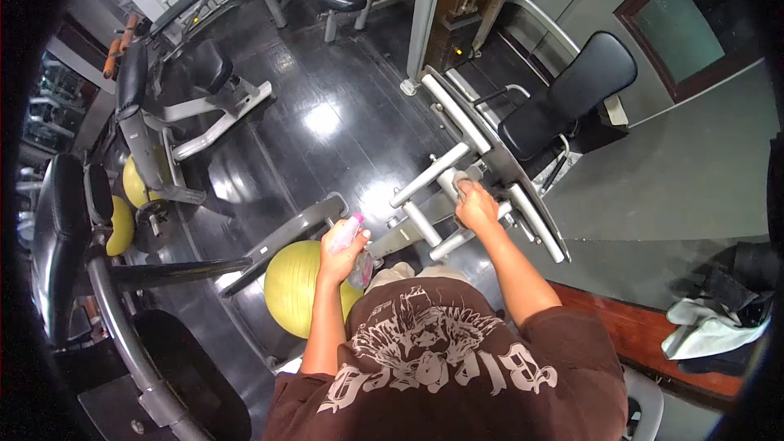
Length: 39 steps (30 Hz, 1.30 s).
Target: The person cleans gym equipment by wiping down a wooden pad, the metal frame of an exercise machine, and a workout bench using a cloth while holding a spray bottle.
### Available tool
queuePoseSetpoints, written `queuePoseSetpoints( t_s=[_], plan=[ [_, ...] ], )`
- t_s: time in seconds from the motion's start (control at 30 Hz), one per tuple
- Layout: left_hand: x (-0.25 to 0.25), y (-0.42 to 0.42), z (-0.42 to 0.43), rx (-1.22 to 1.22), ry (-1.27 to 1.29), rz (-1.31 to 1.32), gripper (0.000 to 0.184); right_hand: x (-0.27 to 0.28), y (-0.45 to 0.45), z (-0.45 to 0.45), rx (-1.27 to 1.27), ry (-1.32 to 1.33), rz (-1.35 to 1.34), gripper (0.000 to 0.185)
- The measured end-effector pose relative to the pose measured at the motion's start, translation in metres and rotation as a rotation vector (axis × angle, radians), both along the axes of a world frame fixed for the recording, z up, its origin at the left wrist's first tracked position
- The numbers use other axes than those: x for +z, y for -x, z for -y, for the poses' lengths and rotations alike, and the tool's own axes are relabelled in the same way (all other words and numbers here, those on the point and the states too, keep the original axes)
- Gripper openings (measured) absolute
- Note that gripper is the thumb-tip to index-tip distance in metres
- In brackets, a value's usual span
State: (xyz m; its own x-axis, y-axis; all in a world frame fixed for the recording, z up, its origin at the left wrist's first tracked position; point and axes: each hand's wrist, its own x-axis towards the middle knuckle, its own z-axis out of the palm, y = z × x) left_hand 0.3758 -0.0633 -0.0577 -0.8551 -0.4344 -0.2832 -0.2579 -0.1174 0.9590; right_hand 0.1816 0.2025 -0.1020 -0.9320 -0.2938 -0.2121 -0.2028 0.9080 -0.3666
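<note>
Your left hand is clasping the bottle at eleven o'clock; your right hand, gripping an apparent cloth at one, should be pressing evenly.

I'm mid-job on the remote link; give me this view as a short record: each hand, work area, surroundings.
Left hand: closed around a clear bottle with a pink top
Right hand: holding a greyish cloth-like piece, partly hidden by the fingers, at the silver tube frame
Beside left forearm: yellow-green ball, partly covered by the arm
Beyond frame: black padded backrest
Far right: whitish cloth near a reddish-brown surface
Unclear: whether the cloth-like piece touches the frame
</note>
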Motion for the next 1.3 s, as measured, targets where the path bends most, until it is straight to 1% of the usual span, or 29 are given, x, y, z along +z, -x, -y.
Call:
queuePoseSetpoints(
  t_s=[0.1, 0.13, 0.23, 0.3, 0.37, 0.47, 0.57, 0.6, 0.73, 0.83, 0.97, 1.07, 1.17, 1.2, 1.3],
  plan=[
    [-0.009, -0.007, 0.003, 0.035, -0.032, -0.002, 0.018, 0.022, -0.02, -0.018, 0.071, -0.18, 0.068, 0.042],
    [-0.01, -0.01, 0.003, 0.045, -0.041, -0.005, 0.019, 0.02, -0.023, -0.023, 0.087, -0.19, 0.046, 0.037],
    [-0.006, -0.016, 0.004, 0.08, -0.045, -0.009, 0.016, 0.021, -0.009, -0.023, 0.07, -0.146, 0.002, 0.034],
    [-0.009, -0.02, 0.007, 0.071, -0.022, -0.017, 0.017, 0.026, 0.009, -0.012, 0.063, -0.048, -0.119, 0.037],
    [-0.013, -0.024, 0.006, 0.059, -0.001, -0.018, 0.017, -0.001, 0.028, -0.006, 0.133, 0.151, -0.292, 0.041],
    [-0.004, -0.019, 0.005, 0.043, 0.027, -0.046, 0.017, -0.014, 0.035, -0.002, 0.296, 0.128, -0.271, 0.044],
    [0.0, -0.022, 0.003, 0.042, -0.001, -0.028, 0.019, -0.001, 0.014, -0.011, 0.316, 0.005, -0.116, 0.048],
    [-0.002, -0.024, 0.003, 0.039, -0.009, -0.019, 0.02, -0.002, 0.004, -0.02, 0.321, -0.01, -0.164, 0.046],
    [-0.008, -0.025, 0.0, 0.034, -0.024, -0.036, 0.018, 0.0, -0.024, -0.051, 0.476, -0.201, -0.142, 0.039],
    [-0.006, -0.023, -0.005, 0.019, -0.016, -0.034, 0.017, 0.017, -0.021, -0.042, 0.475, -0.31, 0.045, 0.038],
    [-0.012, -0.019, -0.006, -0.016, 0.015, -0.05, 0.017, 0.028, 0.007, 0.0, 0.384, -0.074, -0.197, 0.04],
    [-0.018, -0.019, -0.01, -0.008, -0.01, -0.04, 0.016, 0.005, 0.02, 0.012, 0.395, -0.148, -0.184, 0.035],
    [-0.017, -0.022, -0.012, 0.007, -0.029, -0.043, 0.016, -0.008, 0.005, -0.004, 0.455, -0.266, -0.095, 0.032],
    [-0.018, -0.023, -0.011, 0.011, -0.034, -0.039, 0.017, 0.001, -0.005, -0.01, 0.518, -0.354, -0.073, 0.03],
    [-0.023, -0.027, -0.012, 0.026, -0.06, -0.026, 0.017, 0.006, -0.035, -0.028, 0.525, -0.445, -0.039, 0.029]
  ],
)
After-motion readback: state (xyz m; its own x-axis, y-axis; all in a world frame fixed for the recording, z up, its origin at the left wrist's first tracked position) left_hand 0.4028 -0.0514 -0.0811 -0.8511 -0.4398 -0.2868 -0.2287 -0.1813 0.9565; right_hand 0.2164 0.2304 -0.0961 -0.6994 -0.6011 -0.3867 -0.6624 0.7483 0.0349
